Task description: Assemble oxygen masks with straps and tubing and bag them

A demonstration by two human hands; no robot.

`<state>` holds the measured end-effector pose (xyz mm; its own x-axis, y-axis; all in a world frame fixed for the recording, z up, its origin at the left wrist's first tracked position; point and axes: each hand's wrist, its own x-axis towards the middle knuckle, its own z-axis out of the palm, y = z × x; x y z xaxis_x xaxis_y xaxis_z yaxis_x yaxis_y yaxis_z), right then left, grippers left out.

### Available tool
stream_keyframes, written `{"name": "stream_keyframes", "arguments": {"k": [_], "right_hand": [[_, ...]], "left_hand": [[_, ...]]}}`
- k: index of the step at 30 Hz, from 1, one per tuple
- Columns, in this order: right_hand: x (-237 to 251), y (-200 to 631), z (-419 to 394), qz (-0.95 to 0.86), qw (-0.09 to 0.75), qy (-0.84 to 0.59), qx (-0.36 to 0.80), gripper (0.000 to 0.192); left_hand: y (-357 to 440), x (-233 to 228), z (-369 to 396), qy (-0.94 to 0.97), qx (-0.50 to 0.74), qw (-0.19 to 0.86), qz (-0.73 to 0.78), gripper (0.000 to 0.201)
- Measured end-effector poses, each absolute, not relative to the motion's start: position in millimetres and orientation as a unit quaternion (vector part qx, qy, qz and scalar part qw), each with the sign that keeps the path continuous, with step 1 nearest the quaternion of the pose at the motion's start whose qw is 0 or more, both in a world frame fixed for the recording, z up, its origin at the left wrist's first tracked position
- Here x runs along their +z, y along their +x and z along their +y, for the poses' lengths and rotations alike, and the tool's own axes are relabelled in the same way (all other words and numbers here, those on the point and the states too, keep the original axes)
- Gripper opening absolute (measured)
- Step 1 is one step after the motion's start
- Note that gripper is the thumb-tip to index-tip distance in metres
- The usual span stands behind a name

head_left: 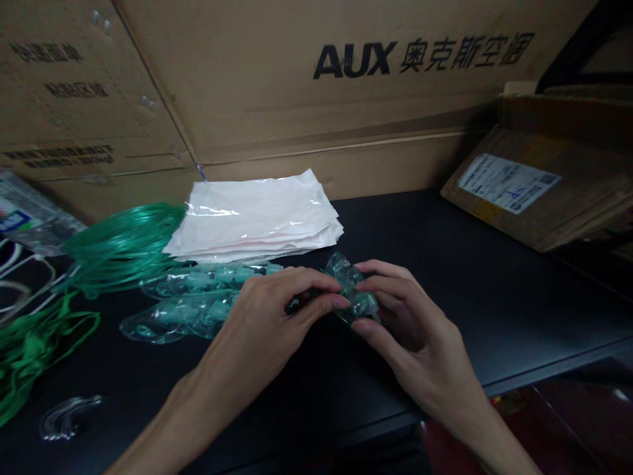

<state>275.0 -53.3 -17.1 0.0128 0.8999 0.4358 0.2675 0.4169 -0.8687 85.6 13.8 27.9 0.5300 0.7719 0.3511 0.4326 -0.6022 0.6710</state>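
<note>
A clear green plastic breathing mask (350,280) is held up over the black table between my two hands. My right hand (413,323) grips it from the right, its thumb below and fingers above. My left hand (284,307) pinches at the mask's left edge with thumb and forefinger; whatever small part sits between those fingertips is hidden. Left of my left hand, partly behind it, lie two rows of similar nested green masks (182,313).
A stack of white pouches (257,214) lies behind the masks. Coiled green tubing (126,241), green elastic straps (30,349) and thin clear strips (66,415) are at left. A large AUX carton (277,99) stands behind, a labelled brown box (544,178) at right. The table's front edge (554,366) shows.
</note>
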Motion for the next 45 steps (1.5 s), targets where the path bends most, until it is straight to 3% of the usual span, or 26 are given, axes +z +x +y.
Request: {"name": "stream_keyframes", "arguments": {"k": [10, 18, 24, 45], "right_hand": [[-14.6, 278.2, -50.4, -0.657, 0.536, -0.485, 0.216, 0.019], [-14.4, 276.2, -49.7, -0.623, 0.550, -0.496, 0.251, 0.012], [-15.4, 275.7, -51.3, -0.615, 0.555, -0.501, 0.249, 0.014], [-21.6, 274.7, -55.2, -0.631, 0.562, -0.496, 0.202, 0.013]], "left_hand": [[87.5, 25.1, 11.2, 0.847, 0.320, 0.261, 0.334, 0.012], [89.9, 20.7, 5.1, 0.863, 0.320, 0.221, 0.324, 0.007], [94.3, 19.8, 1.0, 0.858, 0.336, 0.191, 0.338, 0.039], [101.2, 14.8, -8.6, 0.864, 0.350, 0.145, 0.331, 0.016]]}}
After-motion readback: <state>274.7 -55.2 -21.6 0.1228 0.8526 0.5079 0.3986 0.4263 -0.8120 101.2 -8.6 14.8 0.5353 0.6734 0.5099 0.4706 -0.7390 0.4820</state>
